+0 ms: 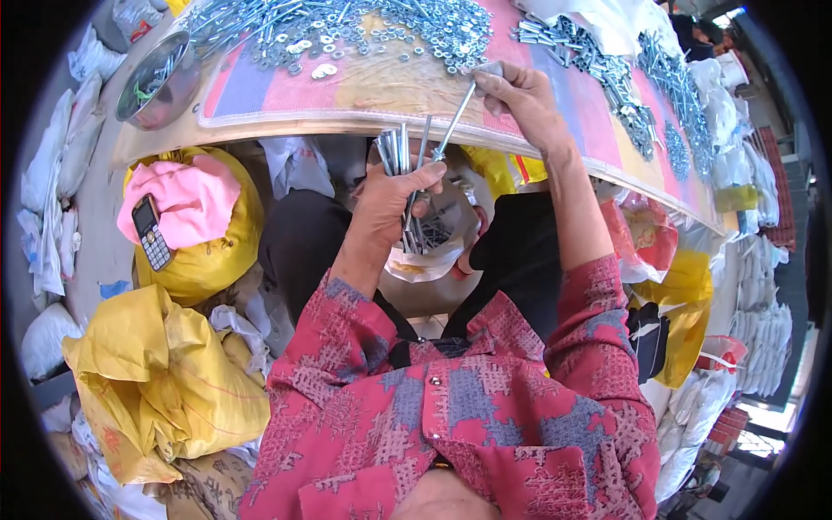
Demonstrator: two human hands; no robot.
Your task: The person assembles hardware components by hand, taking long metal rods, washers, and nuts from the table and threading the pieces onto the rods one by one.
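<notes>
My left hand [388,192] is closed round a bundle of long silver bolts [397,149], which stand roughly upright above the fist and also show below it. My right hand [522,102], higher and to the right at the table's front edge, pinches the upper end of one slanting long bolt [457,120]. Its lower end, with a nut or collar on it, meets the left thumb and fingers. Between my knees, under the hands, a pale bag-lined container [468,227] holds more metal pieces. Small washers and nuts [451,43] lie on the table just beyond my right hand.
The table [364,91] has a striped cloth and heaps of bolts [277,17] and metal sleeves [598,65]. A metal bowl [160,87] stands at its left corner. A phone [152,234] rests on pink cloth [195,195] over a yellow sack [230,251]. Bags flank both sides.
</notes>
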